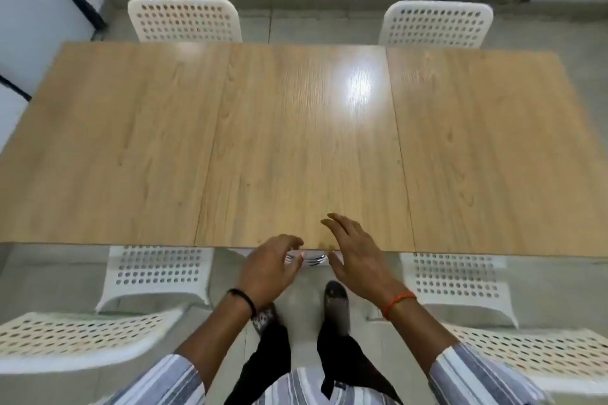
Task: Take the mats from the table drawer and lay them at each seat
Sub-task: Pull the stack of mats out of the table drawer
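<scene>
Both hands hover empty at the worktop's (296, 141) near edge, left hand (268, 268) loosely curled, right hand (353, 255) spread, above a barely open drawer (309, 258) showing forks (314, 260); mats unseen, so groping blind risks snagging cutlery.

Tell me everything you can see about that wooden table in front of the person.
The table has a long rectangular top of light, wood-grained material in three panels joined by two seams. It looks smooth and glossy, with a bright glare right of centre. No mats lie on it. White perforated chairs stand along its far and near sides. At the near edge's middle, the right hand reaches over the top and the left hand hovers just below, where a slightly open drawer shows metal cutlery.
</scene>
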